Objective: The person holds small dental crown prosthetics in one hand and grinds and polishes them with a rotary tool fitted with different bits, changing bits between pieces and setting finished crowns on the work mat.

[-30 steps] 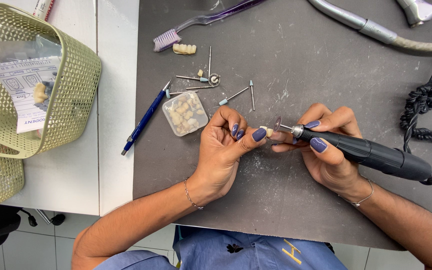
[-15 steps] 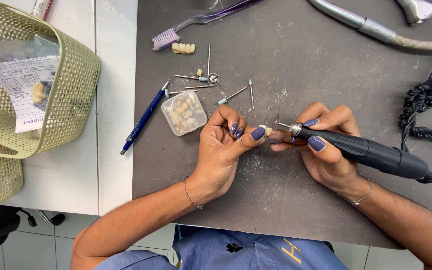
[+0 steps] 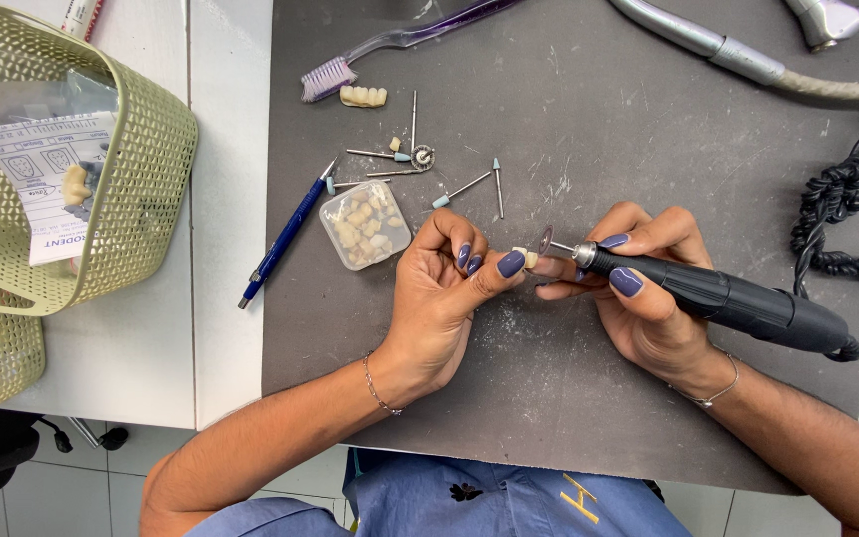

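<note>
My left hand pinches a small cream tooth piece between thumb and fingertips over the dark grey mat. My right hand grips a black rotary handpiece like a pen. Its thin cutting disc sits right against the tooth piece. A coiled black cord runs from the handpiece's rear end at the right.
Behind my hands lie a clear plastic box of teeth, several loose burs, a blue pen, a purple toothbrush and a small row of teeth. A green mesh basket with papers stands at the left. Metal handpieces lie at the back right.
Both hands hold almost the same pose; the disc stays at the tooth piece with only slight shifts.
</note>
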